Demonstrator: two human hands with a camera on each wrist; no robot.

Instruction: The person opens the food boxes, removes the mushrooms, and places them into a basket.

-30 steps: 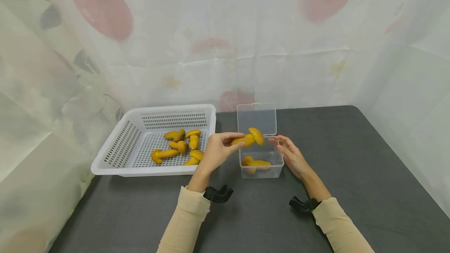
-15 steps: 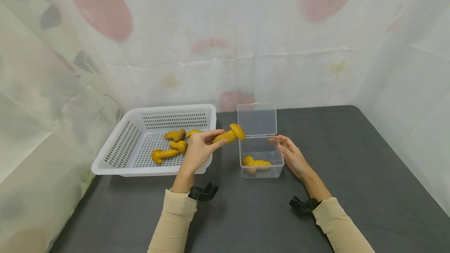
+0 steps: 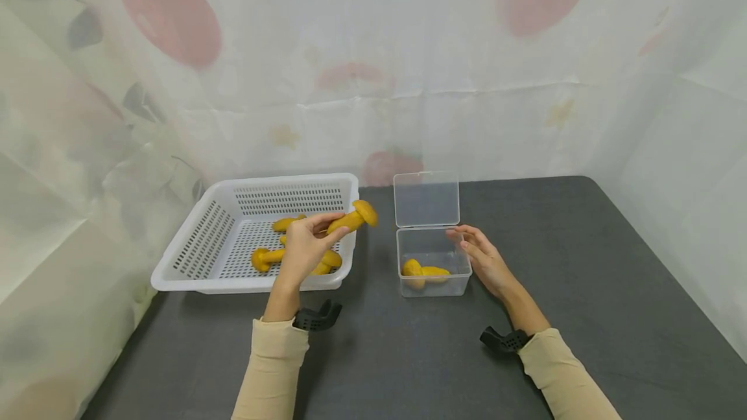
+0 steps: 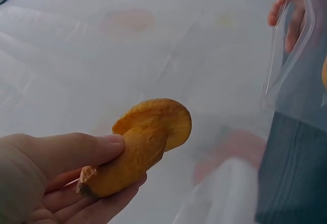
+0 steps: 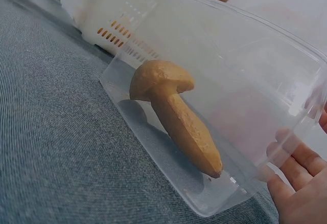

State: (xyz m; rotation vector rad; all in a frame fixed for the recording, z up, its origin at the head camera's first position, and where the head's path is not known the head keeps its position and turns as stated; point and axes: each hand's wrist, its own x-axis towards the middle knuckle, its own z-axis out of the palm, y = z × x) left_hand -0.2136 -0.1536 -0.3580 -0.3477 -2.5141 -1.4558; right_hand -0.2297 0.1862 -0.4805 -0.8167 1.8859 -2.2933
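In the head view my left hand [image 3: 303,248] pinches a yellow mushroom [image 3: 353,217] between thumb and fingers, raised over the right rim of a white slotted basket [image 3: 198,245]. The cap points right, away from the palm; the cut stem end shows in the left wrist view. Beside a clear plastic box [image 3: 434,287], my right hand [image 3: 489,263] rests its fairly straight fingers against the right wall. One mushroom [image 5: 176,116] lies on the box's floor. Its clear lid [image 3: 427,199] stands up at the back.
Several more mushrooms [image 3: 268,258] lie in the basket, some hidden behind my left hand. Both containers stand on a dark grey cloth-covered table [image 3: 408,355], the basket left of the box. A printed white curtain [image 3: 467,70] hangs behind the table.
Still holding the mushroom, my left hand has moved left from above the clear box to above the basket's right side. The right hand stays at the box.
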